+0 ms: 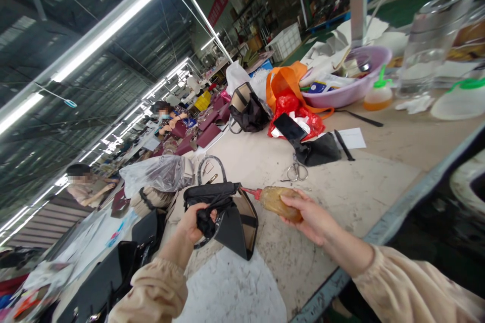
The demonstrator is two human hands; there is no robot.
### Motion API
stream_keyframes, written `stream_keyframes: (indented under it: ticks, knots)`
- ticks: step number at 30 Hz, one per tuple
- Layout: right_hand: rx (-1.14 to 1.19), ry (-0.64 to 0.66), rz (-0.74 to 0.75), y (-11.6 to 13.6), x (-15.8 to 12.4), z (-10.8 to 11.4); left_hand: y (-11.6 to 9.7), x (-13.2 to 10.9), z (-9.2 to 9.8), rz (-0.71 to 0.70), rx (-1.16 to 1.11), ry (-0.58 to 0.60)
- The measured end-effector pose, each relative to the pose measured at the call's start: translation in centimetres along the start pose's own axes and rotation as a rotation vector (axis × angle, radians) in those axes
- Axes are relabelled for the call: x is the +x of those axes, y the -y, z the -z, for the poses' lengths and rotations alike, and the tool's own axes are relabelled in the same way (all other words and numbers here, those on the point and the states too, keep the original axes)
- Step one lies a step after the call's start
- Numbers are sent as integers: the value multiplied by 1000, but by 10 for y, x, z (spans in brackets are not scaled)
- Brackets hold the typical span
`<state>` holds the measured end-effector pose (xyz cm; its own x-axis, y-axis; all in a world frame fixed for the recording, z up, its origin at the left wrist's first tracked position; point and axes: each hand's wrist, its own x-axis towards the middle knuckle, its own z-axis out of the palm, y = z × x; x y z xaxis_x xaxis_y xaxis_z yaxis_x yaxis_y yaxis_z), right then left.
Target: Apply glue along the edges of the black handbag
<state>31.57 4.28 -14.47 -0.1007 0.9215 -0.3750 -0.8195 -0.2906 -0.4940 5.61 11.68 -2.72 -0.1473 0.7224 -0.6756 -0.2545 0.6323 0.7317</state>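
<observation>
A black and beige handbag (235, 229) lies on its side on the worktable, its dark lining pulled out at the top. My left hand (195, 223) is closed around the bunched black lining. My right hand (306, 214) grips a yellowish squeeze bottle (278, 202) with a red nozzle. The thin tip of that nozzle points left and meets or nearly meets the bag's upper edge; I cannot tell which. Behind the bag stands its looped handle (212, 157). A pair of scissors (297, 169) lies beyond the bottle.
Beyond the scissors are a phone (290, 127) on a red plastic bag (314, 123), a second handbag (248, 108) and a purple basin (341, 96). Black bag pieces (109, 272) lie at left. The metal table edge (397, 212) runs along the right. Two people work farther back.
</observation>
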Motion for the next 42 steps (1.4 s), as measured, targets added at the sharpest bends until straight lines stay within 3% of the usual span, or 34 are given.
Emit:
stream_keyframes:
  ticks: [7, 10, 13, 16, 21, 35, 42]
  knots:
    - [-53, 40, 57, 0, -3, -2, -1, 0, 1, 13, -2, -11]
    - [-150, 80, 296, 1, -1, -1, -1, -1, 2, 13, -6, 3]
    - [-433, 74, 572, 1, 4, 2, -1, -1, 2, 16, -12, 2]
    - [-640, 48, 717, 1, 7, 5, -1, 1, 3, 19, -17, 7]
    - [-760, 56, 892, 4, 7, 7, -1, 3, 5, 28, -21, 18]
    - [-947, 152, 1225, 5, 7, 5, 0, 2, 0, 17, -8, -1]
    - [-949, 190, 1201, 4, 5, 8, -1, 0, -1, 9, -6, 9]
